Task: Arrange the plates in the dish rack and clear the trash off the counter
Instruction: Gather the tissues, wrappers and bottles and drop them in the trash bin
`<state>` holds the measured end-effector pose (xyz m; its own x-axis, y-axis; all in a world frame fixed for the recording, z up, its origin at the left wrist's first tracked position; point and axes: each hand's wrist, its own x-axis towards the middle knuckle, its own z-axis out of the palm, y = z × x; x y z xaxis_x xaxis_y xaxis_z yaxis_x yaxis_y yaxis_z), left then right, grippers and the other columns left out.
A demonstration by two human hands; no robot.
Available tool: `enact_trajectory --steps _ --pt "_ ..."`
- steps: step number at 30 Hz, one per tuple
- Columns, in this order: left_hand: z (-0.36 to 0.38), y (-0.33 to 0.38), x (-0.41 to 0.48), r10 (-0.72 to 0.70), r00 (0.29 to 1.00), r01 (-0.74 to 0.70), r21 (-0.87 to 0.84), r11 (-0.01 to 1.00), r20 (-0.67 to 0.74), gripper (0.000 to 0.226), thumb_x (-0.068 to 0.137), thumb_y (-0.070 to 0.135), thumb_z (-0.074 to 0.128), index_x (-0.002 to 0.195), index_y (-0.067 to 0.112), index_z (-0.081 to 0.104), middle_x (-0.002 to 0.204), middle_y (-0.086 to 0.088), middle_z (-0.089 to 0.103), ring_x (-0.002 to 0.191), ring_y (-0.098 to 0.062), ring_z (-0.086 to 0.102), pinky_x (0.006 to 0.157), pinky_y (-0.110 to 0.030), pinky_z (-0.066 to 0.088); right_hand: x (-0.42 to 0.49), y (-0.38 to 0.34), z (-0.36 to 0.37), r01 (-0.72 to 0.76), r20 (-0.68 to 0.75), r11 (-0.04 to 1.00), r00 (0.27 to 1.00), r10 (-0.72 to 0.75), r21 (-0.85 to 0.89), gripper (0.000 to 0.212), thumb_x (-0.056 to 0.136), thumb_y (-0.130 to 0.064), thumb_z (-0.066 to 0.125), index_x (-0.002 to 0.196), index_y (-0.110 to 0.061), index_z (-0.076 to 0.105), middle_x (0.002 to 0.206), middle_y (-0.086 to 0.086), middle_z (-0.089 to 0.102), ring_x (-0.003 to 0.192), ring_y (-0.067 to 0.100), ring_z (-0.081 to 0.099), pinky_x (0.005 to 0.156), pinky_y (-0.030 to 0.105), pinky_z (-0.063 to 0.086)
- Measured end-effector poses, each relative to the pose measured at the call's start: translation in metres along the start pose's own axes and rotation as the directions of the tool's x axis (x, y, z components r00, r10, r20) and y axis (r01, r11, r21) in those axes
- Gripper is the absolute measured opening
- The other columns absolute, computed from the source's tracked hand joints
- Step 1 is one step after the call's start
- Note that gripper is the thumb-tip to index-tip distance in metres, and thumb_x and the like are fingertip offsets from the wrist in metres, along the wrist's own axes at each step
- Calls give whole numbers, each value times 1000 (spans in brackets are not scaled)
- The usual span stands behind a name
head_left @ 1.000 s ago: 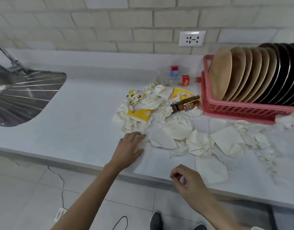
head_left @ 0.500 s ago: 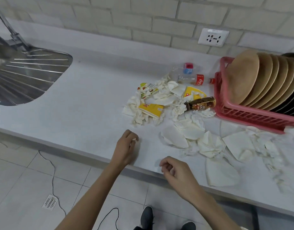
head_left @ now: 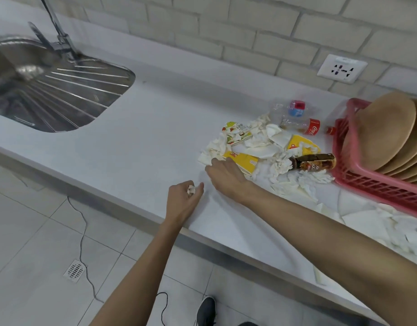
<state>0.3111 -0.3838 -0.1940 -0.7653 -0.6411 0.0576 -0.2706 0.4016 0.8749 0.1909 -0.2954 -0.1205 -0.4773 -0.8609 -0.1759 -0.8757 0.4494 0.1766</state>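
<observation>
A stainless-steel sink (head_left: pixel 68 95) with a ribbed drainboard sits at the upper left, its basin blurred at the frame edge. A chrome faucet (head_left: pixel 59 31) rises behind it. The wall (head_left: pixel 226 24) is pale brick-pattern tile and carries a white power socket (head_left: pixel 342 68) at the upper right. Below, the floor (head_left: pixel 26 231) is light grey tile with a small slotted floor drain (head_left: pixel 75 271). A thin black cable (head_left: pixel 81 231) trails across the tiles just beside the drain.

You face a smooth matt white counter (head_left: pixel 144 137), a shiny ribbed metal sink (head_left: pixel 68 95), a pink plastic rack (head_left: pixel 372 187), matt tan plates (head_left: pixel 379 128), and crumpled paper napkins (head_left: pixel 281 164).
</observation>
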Motion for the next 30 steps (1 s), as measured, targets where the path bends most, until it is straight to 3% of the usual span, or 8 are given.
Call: enact_trajectory --steps 6,10,14,17,19,22,27,30 --pt "-2 -5 4 16 998 -11 83 997 -59 30 89 13 65 69 11 43 57 -1 47 52 -11 41 54 -28 34 -4 -6 2 125 53 992 991 -125 -6 24 91 6 44 107 -4 57 116 15 55 104 36 54 74 32 21" --pt "-3 -4 5 6 992 -2 26 1000 -125 17 94 8 57 81 9 46 66 -2 53 59 -11 47 58 -29 38 -25 0 12 109 -144 911 988 -56 397 16 95 -7 53 100 -10 67 106 7 57 86 29 57 70 29 25" --pt "-5 -5 4 -21 991 15 -42 999 -129 7 98 10 53 94 15 48 80 -4 61 72 -13 55 63 -25 41 -72 1 12 49 -206 487 939 274 872 5 91 -7 63 89 -11 66 100 0 62 81 12 59 72 21 47" --pt "-11 -4 5 -130 987 110 -193 975 -92 10 98 9 47 95 15 53 86 -2 66 71 -18 58 60 -29 46 -105 -5 20 -77 73 -12 870 487 997 11 91 1 63 84 -8 64 92 6 72 76 17 69 68 26 54" --pt "-17 6 4 -207 976 172 -356 918 -61 14 97 0 42 88 3 53 76 -6 60 60 -16 51 51 -23 43 -122 -8 27 -83 190 -225 837 513 971 10 90 6 62 85 -2 63 89 19 72 75 26 73 64 29 56" --pt "-14 18 0 -256 964 261 -456 851 75 21 95 -3 42 83 4 57 62 -5 45 50 -14 38 43 -20 31 -147 -8 32 -41 291 -435 800 525 899 9 92 10 57 92 3 63 94 27 67 79 32 71 64 31 58" --pt "8 33 -23 -251 921 364 -436 823 297 16 86 17 54 73 12 61 59 -1 36 50 -14 28 42 -19 18 -183 -19 44 -89 491 -659 742 457 747 29 102 -3 44 103 -7 73 81 -2 65 70 14 62 73 35 57" --pt "21 47 -37 -235 868 431 -430 794 438 35 88 29 53 58 13 43 57 -1 27 49 -15 21 46 -27 13 -202 -31 53 -74 611 -816 702 365 573 23 102 -13 49 93 -2 67 84 10 62 72 18 62 76 39 57"
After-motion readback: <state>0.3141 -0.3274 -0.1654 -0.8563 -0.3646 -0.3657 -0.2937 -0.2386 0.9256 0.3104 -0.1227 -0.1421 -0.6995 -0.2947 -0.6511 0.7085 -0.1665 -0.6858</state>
